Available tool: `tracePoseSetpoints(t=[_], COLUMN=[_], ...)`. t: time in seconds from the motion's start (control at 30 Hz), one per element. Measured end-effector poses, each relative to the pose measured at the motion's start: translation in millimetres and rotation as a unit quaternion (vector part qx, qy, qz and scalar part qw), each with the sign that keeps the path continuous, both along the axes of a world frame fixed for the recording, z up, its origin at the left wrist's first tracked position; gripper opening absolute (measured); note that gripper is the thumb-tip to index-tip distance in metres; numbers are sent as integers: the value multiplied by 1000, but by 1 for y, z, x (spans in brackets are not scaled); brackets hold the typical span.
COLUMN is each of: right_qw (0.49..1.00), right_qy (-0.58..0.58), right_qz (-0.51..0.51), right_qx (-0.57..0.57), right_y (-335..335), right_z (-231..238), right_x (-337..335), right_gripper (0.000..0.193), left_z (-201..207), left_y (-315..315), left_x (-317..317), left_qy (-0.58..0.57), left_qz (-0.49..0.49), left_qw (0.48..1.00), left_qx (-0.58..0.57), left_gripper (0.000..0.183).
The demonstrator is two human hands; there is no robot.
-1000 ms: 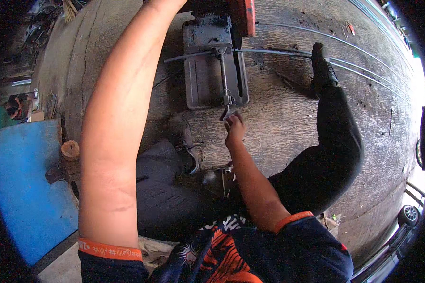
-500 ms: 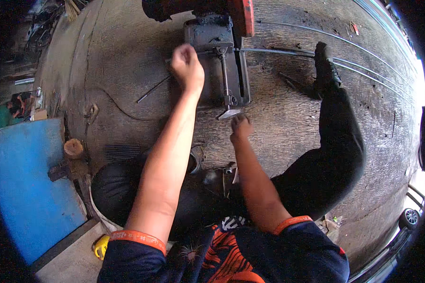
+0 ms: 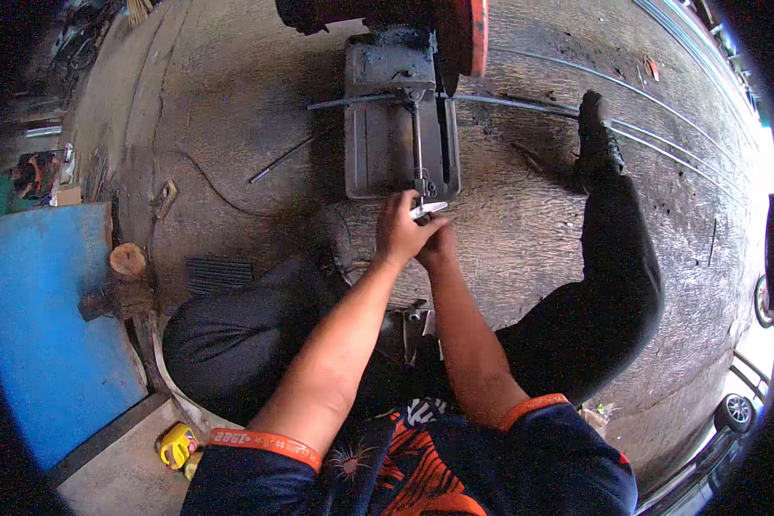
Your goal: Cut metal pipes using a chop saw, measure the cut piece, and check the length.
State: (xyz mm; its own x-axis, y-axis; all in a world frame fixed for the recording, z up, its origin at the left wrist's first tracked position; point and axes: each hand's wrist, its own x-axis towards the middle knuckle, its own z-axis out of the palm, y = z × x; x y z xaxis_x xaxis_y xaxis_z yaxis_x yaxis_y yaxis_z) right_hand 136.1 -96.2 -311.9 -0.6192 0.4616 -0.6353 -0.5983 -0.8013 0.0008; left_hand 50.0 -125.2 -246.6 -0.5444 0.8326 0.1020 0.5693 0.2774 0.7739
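Observation:
Ahead of me on the floor stands a cut-off saw with a dark metal base (image 3: 374, 159) and a red guard (image 3: 477, 39). A thin grey metal rod (image 3: 494, 100) lies across the base at its clamp, sticking out to both sides. From the clamp a screw shaft (image 3: 418, 142) runs toward me and ends in a pale crank handle (image 3: 430, 209). My left hand (image 3: 397, 234) is closed with its fingers around this handle. Close against it, at the handle's right end, is my right hand (image 3: 437, 244); its fingers are mostly hidden.
Several long rods (image 3: 662, 95) extend to the right, past my right shoe (image 3: 595, 129). A short rod (image 3: 275, 163) and a cable lie left of the saw. Short dark bars (image 3: 219, 275) rest beside my left leg. A blue panel (image 3: 56, 335) and a yellow tape measure (image 3: 177, 445) are farther left.
My left hand has come down from the saw's left side, beside the rod's end, onto the crank handle. My right hand has barely moved; the handle now sits at a different angle.

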Motion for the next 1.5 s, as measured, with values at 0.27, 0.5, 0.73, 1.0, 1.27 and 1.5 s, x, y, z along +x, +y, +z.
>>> tracePoseSetpoints(t=[0.27, 0.5, 0.73, 1.0, 1.27, 1.5], right_qw=[985, 996, 992, 983, 986, 986], right_qy=[-166, -46, -73, -155, -159, -157], right_qz=[-38, -49, -15, -97, -41, -43], right_qx=[-36, -63, -98, 22, -36, -46], right_y=[-4, -6, -2, -8, 6, 7], right_z=[-9, 9, 17, 20, 38, 51], right_x=[7, 6, 2, 6, -4, 0], right_gripper=[23, 32, 37, 28, 24, 24], left_z=[-16, -20, -35, 8, -46, -43], left_y=[-23, -42, -56, -33, -36, -41], left_x=[-3, 11, 3, 5, 1, 7], left_qy=[-107, -79, -87, 5, -177, 23], left_qz=[100, 102, 234, 15, 228, 232], left_qw=[988, 990, 962, 998, 936, 971], left_qx=[-50, -53, -109, -69, -202, 55], left_gripper=[39, 61, 62, 46, 50, 69])
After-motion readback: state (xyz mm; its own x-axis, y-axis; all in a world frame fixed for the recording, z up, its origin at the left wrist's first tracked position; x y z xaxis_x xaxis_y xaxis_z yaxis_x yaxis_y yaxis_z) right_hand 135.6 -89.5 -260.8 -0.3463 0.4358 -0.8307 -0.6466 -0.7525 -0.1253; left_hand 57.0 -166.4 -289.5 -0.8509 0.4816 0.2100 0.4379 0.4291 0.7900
